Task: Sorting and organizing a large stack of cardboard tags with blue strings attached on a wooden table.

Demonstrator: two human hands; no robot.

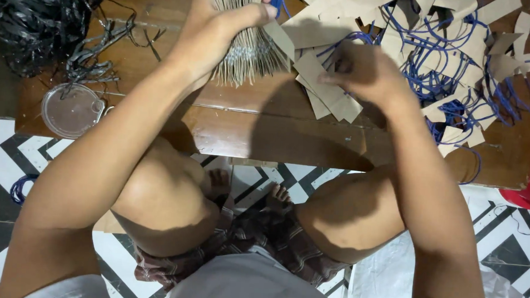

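Gripping a tag bundle point(245, 47), left hand point(213, 30); right hand point(363, 73) pinches a cardboard tag point(330, 95).

Stack of brown card tags point(245, 53) fanned at desk's top middle, loose brown rectangular tags point(330, 92) with blue strings point(452, 85) heaped at top right

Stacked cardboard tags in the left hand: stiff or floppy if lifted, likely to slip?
The tag bundle fans out below the left hand, so the pieces probably slide apart under a loose grip. Thin card looks light and fairly stiff. Attached strings may snag.
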